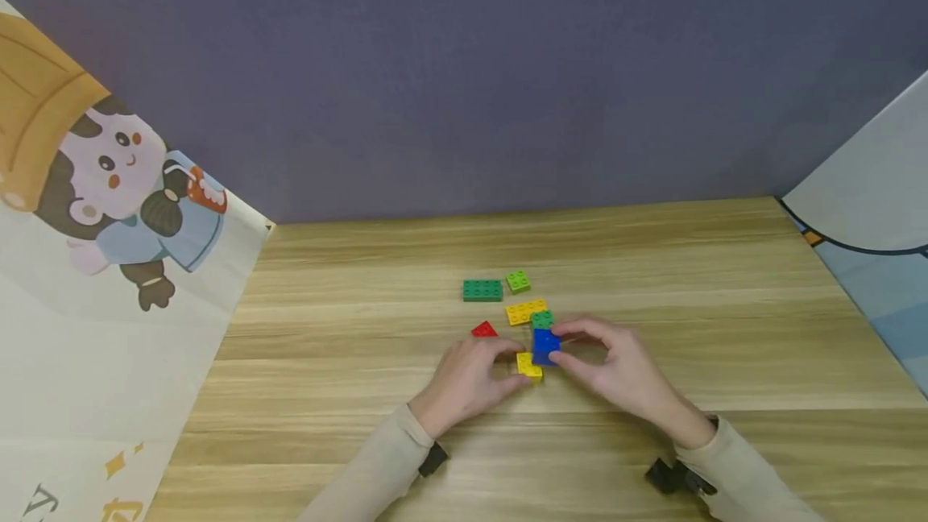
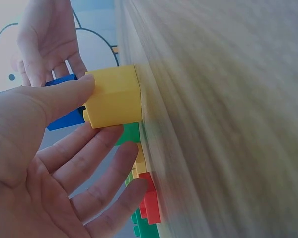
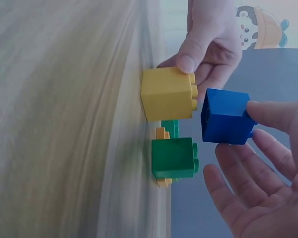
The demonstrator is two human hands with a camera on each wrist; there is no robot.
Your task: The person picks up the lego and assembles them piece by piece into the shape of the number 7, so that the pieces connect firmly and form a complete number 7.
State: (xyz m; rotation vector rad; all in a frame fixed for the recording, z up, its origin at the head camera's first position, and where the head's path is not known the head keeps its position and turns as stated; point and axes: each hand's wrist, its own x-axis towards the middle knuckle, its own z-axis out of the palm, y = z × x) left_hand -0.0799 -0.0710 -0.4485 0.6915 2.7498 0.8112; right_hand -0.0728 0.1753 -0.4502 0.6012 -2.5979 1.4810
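Note:
My left hand (image 1: 467, 381) pinches a small yellow brick (image 3: 166, 94) between thumb and fingers, and the brick stands studs-up on the wooden table. In my right hand (image 1: 627, 365), thumb and fingertips grip a blue brick (image 3: 226, 116) by its sides. The blue brick hangs above the table, a little higher than the yellow one and apart from it in the right wrist view. Just beyond the blue brick a green brick (image 3: 173, 157) sits on the table, partly hidden in the head view.
Farther back lie a longer yellow brick (image 1: 525, 312), a dark green brick (image 1: 482, 290) and a small lime brick (image 1: 518, 281). A red brick (image 1: 484, 329) is just past my left hand, partly covered by it. A dark wall panel (image 1: 464, 103) rises behind the table.

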